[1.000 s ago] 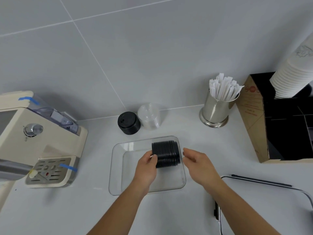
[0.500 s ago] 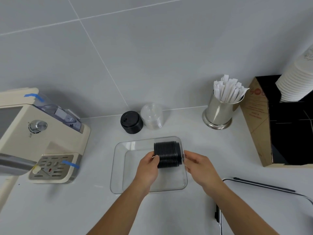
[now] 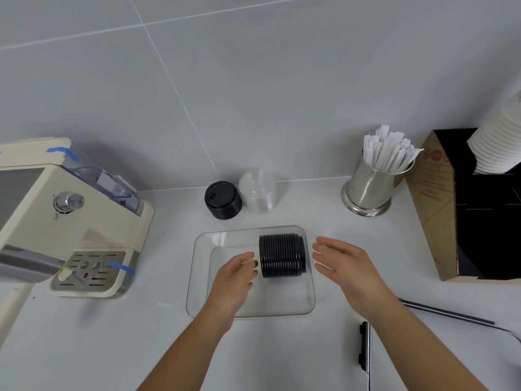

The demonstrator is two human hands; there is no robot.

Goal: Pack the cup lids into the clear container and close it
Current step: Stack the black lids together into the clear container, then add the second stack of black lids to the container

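Note:
A clear rectangular container [image 3: 198, 280] lies open on the white counter. A stack of black cup lids [image 3: 282, 255] rests on its side in the container's back right corner. My left hand [image 3: 236, 280] is inside the container just left of the stack, fingers apart, holding nothing. My right hand [image 3: 342, 263] hovers open beside the container's right wall, a small gap from the stack. Behind the container stand a second black lid stack [image 3: 223, 200] and a stack of clear lids [image 3: 258, 191]. The container's lid [image 3: 451, 318] with its black clips lies at the lower right.
A cream coffee machine [image 3: 70, 221] stands at the left. A steel cup of wrapped straws [image 3: 375, 182] is at the back right. A brown and black cardboard organiser [image 3: 439, 210] holding white paper cups [image 3: 499, 145] fills the right edge. A tiled wall is behind.
Both hands let go of the black lid stack and drew slightly away from it. The stack now rests by itself in the container.

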